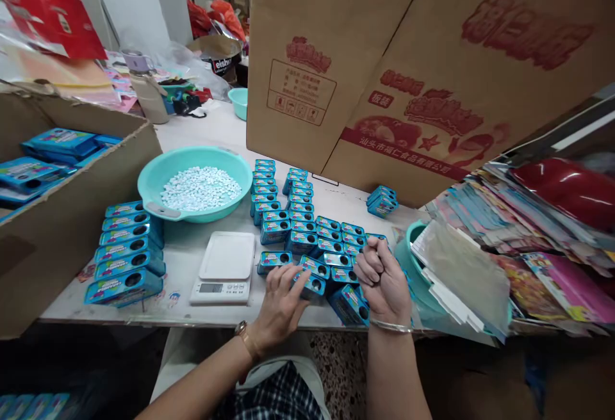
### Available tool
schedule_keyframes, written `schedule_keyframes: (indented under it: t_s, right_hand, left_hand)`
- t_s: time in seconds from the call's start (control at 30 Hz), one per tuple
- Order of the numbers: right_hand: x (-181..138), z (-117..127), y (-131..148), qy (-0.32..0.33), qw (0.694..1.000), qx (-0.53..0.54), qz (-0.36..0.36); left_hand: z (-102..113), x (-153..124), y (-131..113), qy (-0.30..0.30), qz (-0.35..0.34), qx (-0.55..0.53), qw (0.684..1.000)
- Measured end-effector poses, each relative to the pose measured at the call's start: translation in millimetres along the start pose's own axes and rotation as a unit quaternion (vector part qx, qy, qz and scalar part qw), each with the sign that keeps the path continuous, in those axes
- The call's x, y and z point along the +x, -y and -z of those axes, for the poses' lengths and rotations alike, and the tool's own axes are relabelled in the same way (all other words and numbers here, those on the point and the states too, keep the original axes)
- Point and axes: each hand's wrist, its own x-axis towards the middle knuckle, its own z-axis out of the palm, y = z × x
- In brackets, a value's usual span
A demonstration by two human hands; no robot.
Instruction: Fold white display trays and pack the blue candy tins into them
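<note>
My left hand (283,298) grips a small blue tin (311,285) with a round hole in its lid, at the near edge of a cluster of the same blue tins (307,228) on the white table (206,129). My right hand (382,282) is curled into a loose fist just right of it, over more tins; what it holds is hidden. A white digital scale (225,266) sits left of my left hand. Behind it stands a teal basin (154,180) of small white candies (199,188).
A stack of blue tins (125,250) lines the table's left side beside an open cardboard box (62,215) with blue packs. A large printed carton (408,68) stands behind. Colourful printed bags (519,247) and clear film (461,266) pile at the right over a teal tub (406,253).
</note>
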Motion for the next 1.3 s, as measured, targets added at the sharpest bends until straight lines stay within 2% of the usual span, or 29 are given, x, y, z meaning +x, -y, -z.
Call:
schedule_keyframes:
  t_s: [0.07, 0.13, 0.2, 0.3, 0.33, 0.5, 0.63, 0.7, 0.73, 0.8, 0.9, 0.97, 1.1, 1.3]
  right_hand:
    - [-2.2, 8.4, 5.3, -0.009, 1.0, 0.01, 0.007]
    - [-3.1, 14.0, 6.1, -0.015, 1.0, 0.022, 0.006]
    - [-2.7, 14.7, 3.5, -0.011, 1.0, 0.029, -0.002]
    - [-1.1, 9.7, -0.3, 0.004, 0.999, 0.029, -0.014]
    - [-0.7, 7.8, -0.8, 0.006, 0.999, 0.028, -0.014]
    - [2.8, -0.4, -7.2, 0.002, 0.998, 0.047, -0.028]
    - [9.2, -16.7, -26.5, 0.011, 0.996, 0.055, -0.073]
    - [12.0, -27.8, -37.5, 0.021, 0.994, 0.047, -0.092]
    - [13.1, -33.4, -42.6, 0.024, 0.994, 0.044, -0.1]
    - [15.9, -43.7, -52.2, 0.022, 0.992, 0.04, -0.115]
    - [23.4, -56.9, -67.3, -0.005, 0.989, 0.042, -0.139]
    - [30.8, -64.8, -78.6, -0.025, 0.986, 0.054, -0.158]
    - [45.0, -80.1, -98.4, -0.051, 0.977, 0.083, -0.189]
    - [54.0, -106.6, -116.0, -0.031, 0.97, 0.107, -0.218]
  left_hand:
    - [1.3, 2.0, 11.3, -0.068, 0.043, 0.034, 0.996]
    - [7.5, 5.4, 25.3, -0.106, 0.104, 0.065, 0.987]
    - [15.6, 10.3, 37.6, -0.071, 0.144, 0.077, 0.984]
    - [34.6, 16.1, 45.8, 0.009, 0.159, 0.057, 0.986]
    - [43.7, 16.8, 46.1, 0.006, 0.164, 0.052, 0.985]
    - [91.1, 16.5, 56.8, -0.078, 0.2, 0.09, 0.973]
    - [104.5, 16.3, 83.9, -0.057, 0.245, 0.106, 0.962]
    - [111.2, 13.8, 92.1, -0.072, 0.257, 0.084, 0.96]
    - [117.0, 11.2, 93.5, -0.1, 0.259, 0.07, 0.958]
    - [133.3, 2.7, 91.9, -0.196, 0.267, 0.038, 0.943]
    - [159.8, -17.3, 86.2, -0.378, 0.277, -0.03, 0.883]
    - [169.6, -32.8, 84.0, -0.452, 0.281, -0.09, 0.842]
    - [163.6, -58.8, 83.1, -0.473, 0.313, -0.165, 0.807]
    - [140.0, -73.3, 85.1, -0.432, 0.326, -0.246, 0.804]
